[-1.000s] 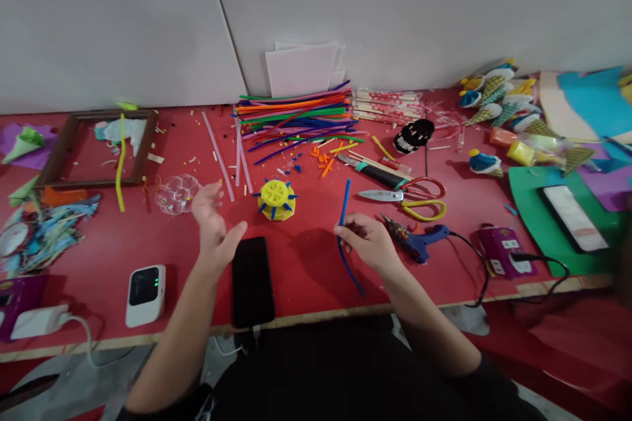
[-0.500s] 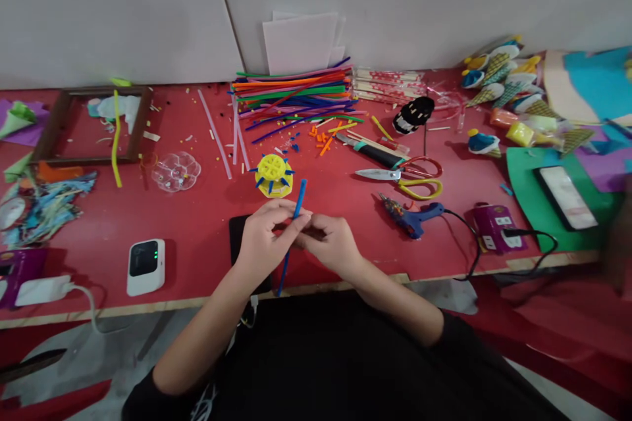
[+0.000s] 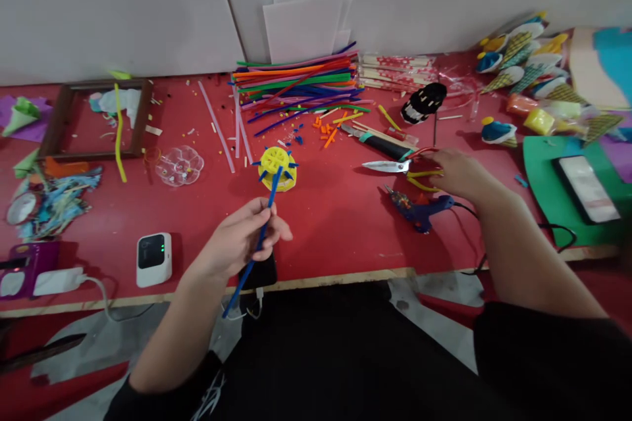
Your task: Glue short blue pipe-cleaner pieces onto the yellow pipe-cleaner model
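My left hand [image 3: 247, 237] pinches a long blue pipe cleaner [image 3: 272, 192] between thumb and fingers. It slants from the lower left up toward a yellow wheel-like piece with blue spikes [image 3: 277, 168], and its upper tip overlaps that piece in view. My right hand [image 3: 459, 174] is over the handles of the scissors [image 3: 388, 166], its fingers bent around the red and yellow loops and partly hidden. Their blades lie on the red table, pointing left. Just below the scissors is a blue glue gun [image 3: 419, 212].
Colourful pipe cleaners [image 3: 301, 82] are piled at the back, near packets of sticks [image 3: 395, 69] and a black figure [image 3: 423, 103]. Small paper cones [image 3: 518, 59] and a phone [image 3: 587, 189] lie to the right. Leftward are a wooden frame [image 3: 55, 120] and a white device [image 3: 154, 259].
My right hand has left the blue pipe cleaner and moved right to the scissors' handles. My left hand keeps the pipe cleaner and has shifted slightly down and left.
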Action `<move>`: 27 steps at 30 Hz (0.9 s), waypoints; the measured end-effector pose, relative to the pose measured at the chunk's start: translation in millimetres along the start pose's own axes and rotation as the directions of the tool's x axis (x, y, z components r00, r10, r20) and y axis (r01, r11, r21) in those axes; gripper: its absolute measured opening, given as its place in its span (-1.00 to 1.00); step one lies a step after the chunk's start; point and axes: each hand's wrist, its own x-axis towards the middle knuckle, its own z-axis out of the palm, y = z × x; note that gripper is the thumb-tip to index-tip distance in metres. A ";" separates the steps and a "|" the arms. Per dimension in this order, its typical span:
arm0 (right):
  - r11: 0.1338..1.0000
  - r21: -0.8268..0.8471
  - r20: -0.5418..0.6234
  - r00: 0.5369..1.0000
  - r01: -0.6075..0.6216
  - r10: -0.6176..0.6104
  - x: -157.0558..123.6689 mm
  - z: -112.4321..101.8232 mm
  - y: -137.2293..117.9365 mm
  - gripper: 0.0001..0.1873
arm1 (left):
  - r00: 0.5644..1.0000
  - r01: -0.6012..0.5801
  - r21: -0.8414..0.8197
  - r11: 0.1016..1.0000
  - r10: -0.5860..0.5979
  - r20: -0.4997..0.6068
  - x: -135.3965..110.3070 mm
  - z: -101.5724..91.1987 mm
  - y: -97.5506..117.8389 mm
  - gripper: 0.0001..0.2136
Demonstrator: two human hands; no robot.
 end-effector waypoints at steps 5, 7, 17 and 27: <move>0.992 -0.123 0.099 0.995 0.017 -0.005 7.0 5.1 0.3 -0.78 | 0.999 -0.029 0.206 0.978 0.037 -0.039 30.2 3.2 -31.7 -0.73; 0.988 -0.151 0.099 0.995 0.029 -0.014 7.1 -3.2 -3.1 -0.82 | 0.996 -0.079 0.298 0.951 0.087 -0.014 38.3 2.4 -39.0 -0.75; 0.991 0.068 0.249 0.964 -0.111 0.091 -51.5 -18.1 -80.5 -0.44 | 0.973 -0.201 0.612 0.765 0.228 0.034 54.7 2.1 -46.2 -0.87; 0.791 0.348 0.753 0.653 -0.503 0.083 -108.8 28.9 -147.1 -0.29 | 0.982 -0.157 0.643 0.750 0.186 0.023 57.0 10.0 -50.2 -0.84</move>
